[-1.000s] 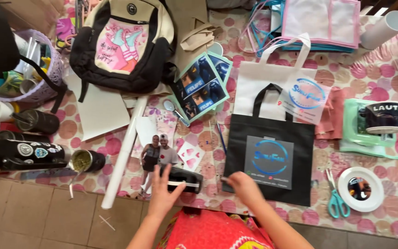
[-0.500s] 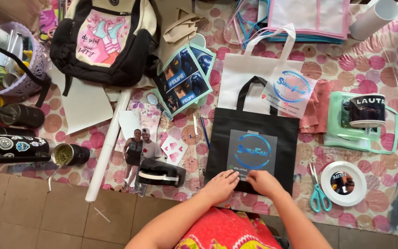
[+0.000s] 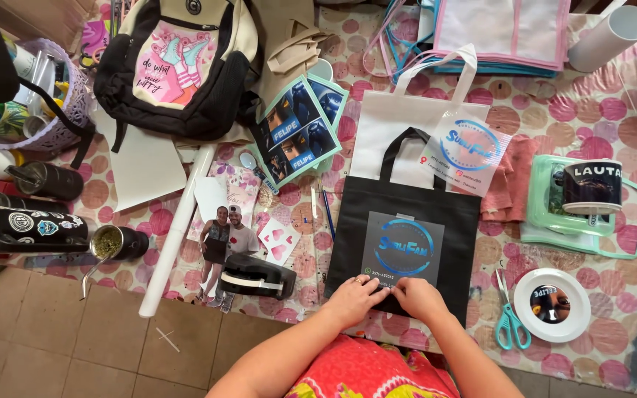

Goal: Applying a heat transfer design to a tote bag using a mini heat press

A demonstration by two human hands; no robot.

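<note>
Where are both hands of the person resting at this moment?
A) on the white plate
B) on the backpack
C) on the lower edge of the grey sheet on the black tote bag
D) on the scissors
C: the left hand and right hand press side by side on the lower edge of the grey printed sheet lying on the black tote bag.

A table under a pink-dotted cloth stands on brown floor tiles.

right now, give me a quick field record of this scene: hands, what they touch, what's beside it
left hand: on lower edge of grey printed sheet
right hand: same edge, beside the left
sheet: lies on black tote bag
left of bag: black tape dispenser
right of bag: scissors, white plate
surface: dotted tablecloth
</note>
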